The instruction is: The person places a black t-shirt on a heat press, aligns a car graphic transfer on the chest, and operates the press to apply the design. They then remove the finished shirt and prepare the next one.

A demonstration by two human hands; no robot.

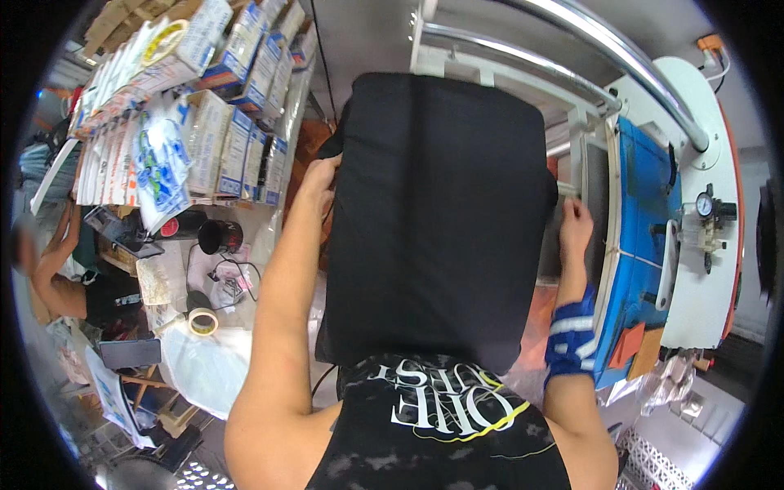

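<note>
A black cloth (441,220), which looks like a garment, lies smoothed over a flat rectangular support in front of my body. Its edges hang down over the sides, and the support itself is hidden beneath. My left hand (321,180) is at the far left edge, fingers closed on a fold of the cloth. On the other side, my right hand (576,222) is beside the cloth's right edge with its fingers curled in. What those fingers hold, if anything, cannot be made out. A blue band with white stripes (572,333) wraps my right forearm.
A blue and white machine (645,245) with a pressure gauge (704,204) stands close on the right, under metal bars (523,55). Stacked boxes (237,147), a tape roll (202,322) and a black cup (220,237) are on the left table. Another person's arm (57,286) shows far left.
</note>
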